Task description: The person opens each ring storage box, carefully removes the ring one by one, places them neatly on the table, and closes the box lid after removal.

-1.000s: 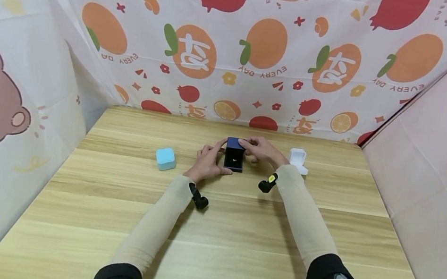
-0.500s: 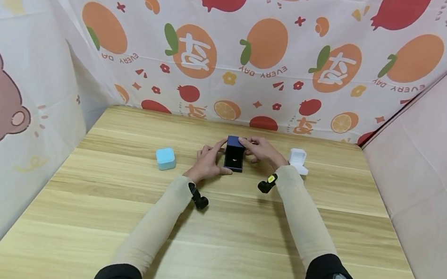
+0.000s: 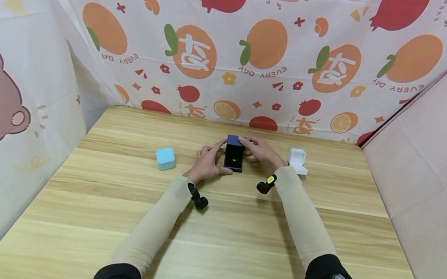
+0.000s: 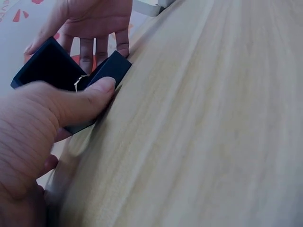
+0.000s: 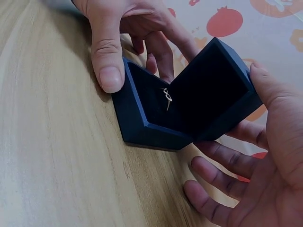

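Observation:
A dark blue ring box [image 3: 235, 152] stands with its lid raised near the back of the table. Its black lining holds a thin gold ring [image 5: 168, 97] upright in the slot. My left hand [image 3: 205, 164] grips the base, the thumb [image 5: 110, 75] pressed on the front wall and the index finger reaching along the side. From the right, my right hand [image 3: 263, 152] holds the lid [image 5: 227, 92], thumb on its top edge and fingers behind it. The right wrist view shows the remaining right-hand fingers spread under the lid.
A light blue rounded box [image 3: 166, 158] sits left of the hands on the wooden table [image 3: 224, 254]. Right of them is a small white box [image 3: 297, 161] with its lid up, close to the right wrist. A fruit-print cloth [image 3: 261, 87] hangs behind the table.
The lid's top edge has risen very slightly, with my right hand still on it. My left hand and the box's base stay in place.

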